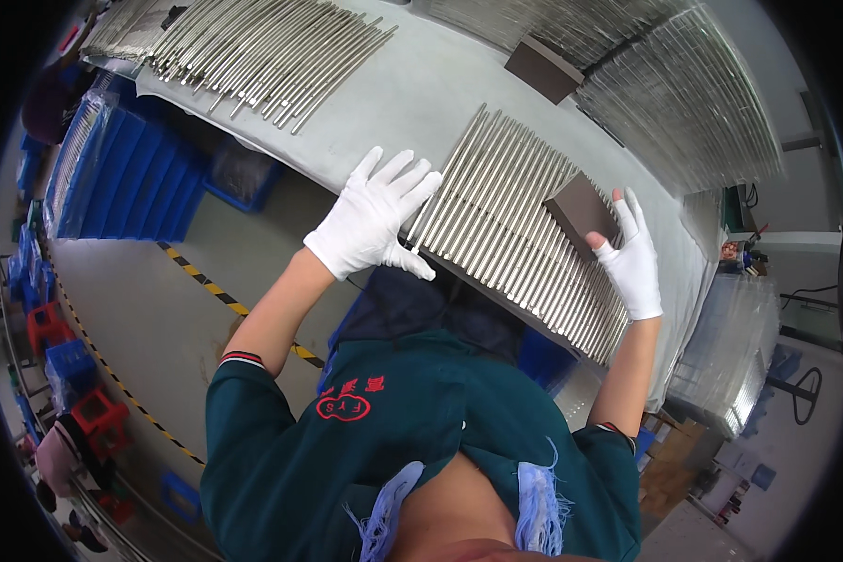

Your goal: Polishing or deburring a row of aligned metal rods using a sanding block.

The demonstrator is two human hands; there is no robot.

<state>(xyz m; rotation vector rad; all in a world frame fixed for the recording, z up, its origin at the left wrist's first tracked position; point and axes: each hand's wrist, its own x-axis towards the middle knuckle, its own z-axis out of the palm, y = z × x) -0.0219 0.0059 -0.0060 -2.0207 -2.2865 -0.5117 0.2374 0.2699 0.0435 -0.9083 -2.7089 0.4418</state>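
Observation:
A row of thin metal rods (506,211) lies side by side at the table's front edge. My left hand (375,211), in a white glove, is open with fingers spread, at the left end of this row. Its fingertips are by the outermost rods; whether they touch is unclear. My right hand (632,262) wears a white glove with the thumb tip and a fingertip bare. It grips a dark grey-brown rectangular block (583,214) that rests tilted across the rods towards the right end.
A second batch of rods (272,56) lies at the far left of the white-covered table (365,108). Another dark block (543,68) sits at the back, beside plastic-wrapped stacks of rods (679,103). Blue bins (140,178) stand left, below table height.

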